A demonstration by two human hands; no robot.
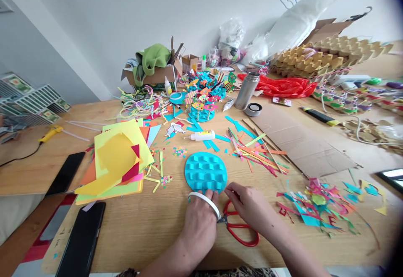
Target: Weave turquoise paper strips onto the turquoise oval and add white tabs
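Left hand (201,216) and right hand (245,201) at a blue disc's (206,171) near edge.
Red-handled scissors (242,240) lie on the bench (138,231), partly under the right hand. The left lies palm down, a white ring (206,199) around it, fingers extended onto the disc's six o'clock; whether they grip, I cannot tell. The right, angled toward ten, pinches thumb and forefinger together by the disc's four o'clock, contents unclear. Beyond, at twelve, lies a glue bottle (204,136).

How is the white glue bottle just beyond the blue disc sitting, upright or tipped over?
Tipped over: the glue bottle lies on its side beyond the disc, its nozzle pointing left.
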